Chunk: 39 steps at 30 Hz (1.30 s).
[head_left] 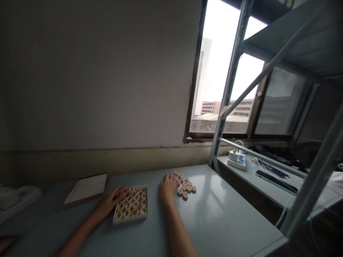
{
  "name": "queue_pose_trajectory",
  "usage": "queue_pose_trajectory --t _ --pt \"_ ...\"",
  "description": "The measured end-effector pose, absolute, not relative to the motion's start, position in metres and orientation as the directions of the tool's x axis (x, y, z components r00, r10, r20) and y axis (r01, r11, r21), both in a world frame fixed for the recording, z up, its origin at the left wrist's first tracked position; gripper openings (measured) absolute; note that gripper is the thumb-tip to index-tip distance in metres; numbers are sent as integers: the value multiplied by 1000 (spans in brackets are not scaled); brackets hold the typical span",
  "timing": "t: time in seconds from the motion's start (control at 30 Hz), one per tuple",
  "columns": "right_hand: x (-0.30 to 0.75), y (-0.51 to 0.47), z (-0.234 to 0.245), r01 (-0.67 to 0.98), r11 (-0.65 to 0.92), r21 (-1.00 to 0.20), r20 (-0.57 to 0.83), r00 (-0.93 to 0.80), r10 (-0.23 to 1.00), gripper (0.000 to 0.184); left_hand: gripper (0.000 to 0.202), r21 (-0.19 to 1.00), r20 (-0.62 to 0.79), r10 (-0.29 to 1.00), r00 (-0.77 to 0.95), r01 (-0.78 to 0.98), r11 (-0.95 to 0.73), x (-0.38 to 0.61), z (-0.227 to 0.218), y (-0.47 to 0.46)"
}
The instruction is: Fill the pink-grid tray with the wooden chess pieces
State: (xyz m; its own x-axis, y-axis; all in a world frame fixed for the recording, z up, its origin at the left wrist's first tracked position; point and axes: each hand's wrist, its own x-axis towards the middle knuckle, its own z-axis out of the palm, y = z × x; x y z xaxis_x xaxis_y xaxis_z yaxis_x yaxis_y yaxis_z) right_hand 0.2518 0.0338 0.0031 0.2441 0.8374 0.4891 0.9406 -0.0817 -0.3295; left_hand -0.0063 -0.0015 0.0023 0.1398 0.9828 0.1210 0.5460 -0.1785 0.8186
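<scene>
A shallow white-rimmed box (pixel 147 205) of Chinese chess pieces lies on the table, its round pieces set in rows with dark characters facing up. At its upper left corner is my left hand (pixel 114 198), thumb and forefinger apart, touching the edge and the nearest pieces. I cannot see a piece lifted in it. To the right of the box, a loose cluster of chess pieces (pixel 187 188) rests on the tabletop. My right hand (pixel 168 186) is palm down at the cluster's left side, fingers spread, with fingertips touching or just beside the nearest pieces.
A box lid (pixel 87 188) lies by the wall, left of the box. A white power strip (pixel 20 200) is at the far left. Metal bed-frame posts (pixel 227 92) rise at the right. Beyond them, a second desk holds a phone (pixel 276 181) and a charger block (pixel 236 160).
</scene>
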Motion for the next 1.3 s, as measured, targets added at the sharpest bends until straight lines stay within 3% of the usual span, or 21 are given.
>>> queue_pose_trajectory --t 0.1,0.2,0.33,0.5,0.6,0.67,0.8,0.9,1.1,1.2,1.3 --pt "254 28 8 949 -81 -306 470 224 854 39 61 802 158 980 124 563 -200 -2 8 -11" --pt "259 25 12 925 -234 -299 492 359 793 49 61 768 168 977 128 605 -211 0 11 -15" --pt "264 28 10 901 -310 -303 443 421 791 39 60 749 185 972 143 620 -234 -2 8 -12" --pt "259 32 3 931 -174 -319 468 315 826 32 60 717 183 973 144 658 -232 -4 4 -12" --pt "251 32 9 918 -89 -387 524 298 798 30 58 719 204 966 161 645 -259 -4 4 -12" --pt "243 31 18 894 52 -445 567 236 789 28 56 724 190 969 158 645 -247 -4 4 -12" --pt "221 26 31 740 470 -481 595 -119 795 22 52 723 136 981 137 663 -193 -3 7 -12" --pt "207 20 31 628 634 -451 529 -384 756 18 51 727 137 983 124 662 -185 -3 8 -13" --pt "202 17 22 585 686 -433 461 -510 726 28 50 734 154 980 124 650 -197 -3 9 -13" --pt "204 19 22 633 622 -462 484 -407 774 47 49 729 161 979 124 653 -203 -2 10 -13" --pt "209 21 24 708 517 -481 446 -310 840 50 49 726 153 981 123 660 -196 -2 11 -14"
